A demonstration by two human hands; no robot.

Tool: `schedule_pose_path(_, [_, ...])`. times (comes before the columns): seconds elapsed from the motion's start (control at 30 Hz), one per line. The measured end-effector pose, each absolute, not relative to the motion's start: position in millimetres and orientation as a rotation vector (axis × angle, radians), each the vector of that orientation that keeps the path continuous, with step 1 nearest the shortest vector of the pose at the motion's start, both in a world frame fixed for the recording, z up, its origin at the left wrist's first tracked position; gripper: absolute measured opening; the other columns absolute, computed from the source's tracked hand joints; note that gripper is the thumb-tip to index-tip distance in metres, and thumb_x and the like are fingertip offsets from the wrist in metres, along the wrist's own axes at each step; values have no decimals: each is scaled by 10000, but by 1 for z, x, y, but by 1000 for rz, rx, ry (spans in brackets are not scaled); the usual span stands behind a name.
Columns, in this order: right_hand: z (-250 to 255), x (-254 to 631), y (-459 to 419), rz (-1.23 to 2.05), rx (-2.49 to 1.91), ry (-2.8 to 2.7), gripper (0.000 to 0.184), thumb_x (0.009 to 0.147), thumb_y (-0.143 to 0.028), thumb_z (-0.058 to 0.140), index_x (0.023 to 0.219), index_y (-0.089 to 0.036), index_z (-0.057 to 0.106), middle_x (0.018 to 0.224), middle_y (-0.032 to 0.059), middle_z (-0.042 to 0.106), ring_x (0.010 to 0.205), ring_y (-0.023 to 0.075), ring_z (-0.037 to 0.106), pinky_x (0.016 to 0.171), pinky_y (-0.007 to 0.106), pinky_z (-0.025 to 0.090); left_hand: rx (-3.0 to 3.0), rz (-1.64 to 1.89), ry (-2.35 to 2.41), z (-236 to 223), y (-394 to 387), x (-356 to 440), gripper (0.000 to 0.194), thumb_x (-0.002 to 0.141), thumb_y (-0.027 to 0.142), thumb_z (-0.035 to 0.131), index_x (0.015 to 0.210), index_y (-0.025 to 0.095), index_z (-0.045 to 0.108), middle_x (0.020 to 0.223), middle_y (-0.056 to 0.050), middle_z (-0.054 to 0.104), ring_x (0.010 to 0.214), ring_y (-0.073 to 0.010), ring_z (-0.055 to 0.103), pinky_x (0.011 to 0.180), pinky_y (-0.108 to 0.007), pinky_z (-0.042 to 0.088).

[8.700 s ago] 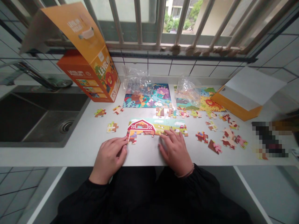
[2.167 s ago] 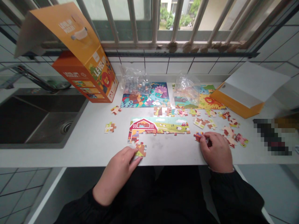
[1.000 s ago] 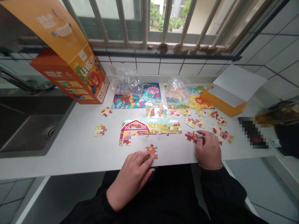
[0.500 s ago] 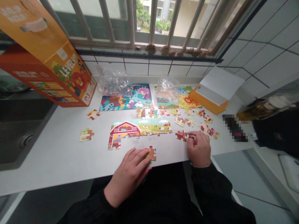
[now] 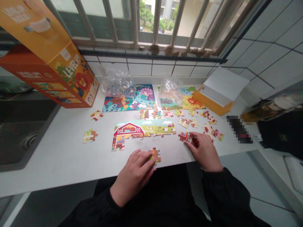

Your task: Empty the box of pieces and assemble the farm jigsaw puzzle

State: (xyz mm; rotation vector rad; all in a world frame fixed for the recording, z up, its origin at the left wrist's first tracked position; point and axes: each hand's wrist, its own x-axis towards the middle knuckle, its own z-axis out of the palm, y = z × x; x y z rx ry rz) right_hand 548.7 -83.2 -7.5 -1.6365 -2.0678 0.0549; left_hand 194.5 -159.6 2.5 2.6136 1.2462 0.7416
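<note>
My left hand (image 5: pixel 133 176) lies on the white counter, its fingertips on an orange-and-yellow jigsaw piece (image 5: pixel 156 154) just below the partly built farm puzzle (image 5: pixel 144 130). That puzzle has a red barn at its left end and a gap along its lower edge. My right hand (image 5: pixel 203 151) is farther right, a fingertip touching a red jigsaw piece (image 5: pixel 183 136). A red scrap shows under its fingers, but I cannot tell if it is another piece. Several loose pieces lie beyond this hand.
Two finished jigsaw puzzles (image 5: pixel 129 102) (image 5: pixel 182 102) lie at the back under clear plastic bags (image 5: pixel 117 83) (image 5: pixel 168 91). An orange puzzle box (image 5: pixel 71 75) stands at back left, an open box (image 5: pixel 220 91) at back right. A steel sink (image 5: pixel 21 132) lies left of the counter (image 5: pixel 59 160).
The view has swung right. My left hand has drawn the orange-and-yellow piece to a spot below the puzzle. My right hand has flattened, its fingers reaching left to the red piece.
</note>
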Motion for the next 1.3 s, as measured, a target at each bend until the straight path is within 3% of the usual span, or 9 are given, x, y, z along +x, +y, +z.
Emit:
schedule_pose_path(0.13, [4, 539, -88, -7, -1559, -2053, 392, 1029, -525, 719, 1263, -211, 694, 964, 86, 722, 910, 285, 642, 909, 462, 531, 2585, 893, 1229, 3, -163, 193, 302, 1058, 263, 685, 1357, 216, 672, 1366, -127, 737, 1263, -275, 694, 1206, -536, 537])
schedule_pose_path(0.33, [16, 468, -103, 192, -1190, -2130, 249, 1030, -359, 758, 1244, -252, 688, 1138, 78, 783, 1095, 286, 690, 1013, 481, 554, 2573, 1032, 1242, 10, -170, 172, 284, 1019, 171, 713, 1299, 193, 671, 1217, -117, 763, 1131, -260, 697, 1060, -473, 577])
schedule_pose_path(0.47, [15, 411, -109, 357, -1017, -2173, 295, 1009, -364, 798, 1249, -251, 669, 1152, 70, 794, 1099, 284, 690, 1040, 491, 556, 2599, 1009, 1432, 14, -172, 142, 259, 992, 129, 736, 1231, 204, 672, 1152, -100, 768, 1069, -257, 703, 992, -453, 565])
schedule_pose_path(0.67, [14, 365, -102, 420, -983, -2212, 327, 985, -361, 828, 1235, -213, 678, 1141, 84, 794, 1111, 302, 673, 1024, 485, 553, 2590, 861, 1723, 15, -175, 99, 241, 1023, 219, 719, 1261, 236, 684, 1241, -104, 764, 1136, -278, 722, 990, -450, 553])
schedule_pose_path(0.83, [15, 349, -87, 453, -1015, -2243, 394, 967, -331, 843, 1306, -216, 677, 1143, 94, 789, 1126, 313, 660, 1010, 474, 549, 2419, 773, 1897, 8, -168, 89, 305, 1039, 316, 680, 1331, 230, 668, 1420, -140, 709, 1293, -320, 685, 1098, -509, 548])
schedule_pose_path(1.17, [5, 331, -77, 399, -1037, -2327, 154, 1040, -373, 756, 1134, -254, 780, 1158, 82, 773, 1105, 274, 627, 1004, 434, 514, 2459, 697, 1834, 6, -168, 94, 337, 1046, 309, 658, 1374, 237, 673, 1480, -123, 711, 1351, -313, 676, 1153, -518, 519])
schedule_pose_path(1.3, [4, 330, -78, 370, -1026, -2365, 152, 1065, -381, 721, 1137, -283, 812, 1210, 71, 757, 1105, 259, 616, 988, 424, 499, 2496, 661, 1790, 8, -167, 94, 381, 1052, 305, 656, 1426, 233, 651, 1508, -117, 697, 1385, -307, 654, 1182, -518, 492])
